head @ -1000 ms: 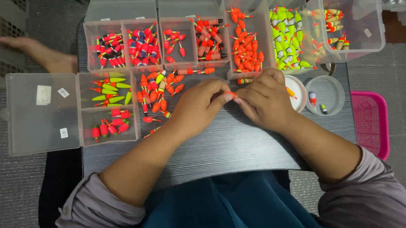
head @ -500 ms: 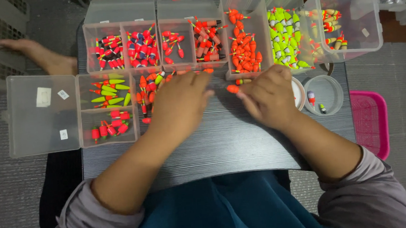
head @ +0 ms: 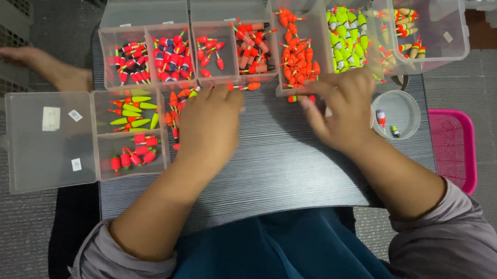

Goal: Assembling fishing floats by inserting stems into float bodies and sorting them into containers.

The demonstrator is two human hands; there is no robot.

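- The left hand (head: 208,124) lies palm down on the dark table (head: 273,172), fingers curled loosely over a loose heap of orange floats (head: 173,112); whether it pinches one I cannot tell, as the fingertips are hidden under the hand.
- Just past its knuckles a single orange float (head: 251,86) lies on the table, apart from the hand.
- The right hand (head: 343,112) rests palm down, fingers bent, its fingertips at the front edge of the box of orange floats (head: 298,53); an orange float (head: 300,98) peeks out beside its index finger, but a grip is not visible.
- Next to that box stands a box of yellow-green floats (head: 346,41), then a larger clear tub (head: 425,25) with a few striped floats.
- Right of the right hand sits a round clear cup (head: 399,113) holding 2 small floats, and beyond the table edge a pink basket (head: 453,150).
- Behind the left hand stand 4 clear compartments (head: 188,51) of red, black and orange floats.
- Left of the left hand an open hinged case (head: 127,135) holds green floats in 1 compartment and red ones in another, its lid (head: 50,140) folded flat outward.
- A bare foot (head: 43,66) rests on the floor at the far left.
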